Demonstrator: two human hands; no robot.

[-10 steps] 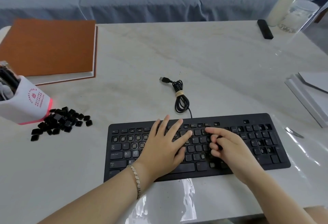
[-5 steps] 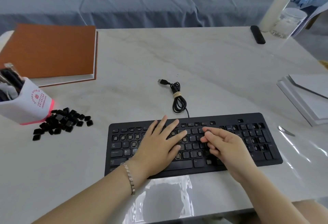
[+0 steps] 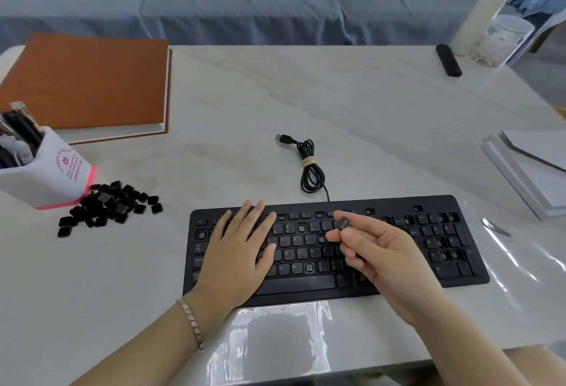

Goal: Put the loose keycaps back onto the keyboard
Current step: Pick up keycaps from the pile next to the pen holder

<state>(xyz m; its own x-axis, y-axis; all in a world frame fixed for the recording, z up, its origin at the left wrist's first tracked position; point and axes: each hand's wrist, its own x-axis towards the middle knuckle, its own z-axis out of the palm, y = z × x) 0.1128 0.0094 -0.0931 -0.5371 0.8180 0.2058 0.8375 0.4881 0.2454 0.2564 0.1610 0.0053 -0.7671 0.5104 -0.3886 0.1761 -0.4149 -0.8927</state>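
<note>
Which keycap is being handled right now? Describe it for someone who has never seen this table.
Start at the flat black keyboard on the pale marble table. Above its upper middle rows, the right hand pinches one small black square keycap. It alone is held aloft; the other loose black keycaps lie heaped left of the keyboard.

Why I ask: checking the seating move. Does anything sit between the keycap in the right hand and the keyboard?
Nothing visible does: the right hand pinches the keycap above the keyboard; the left hand rests further left.
</note>
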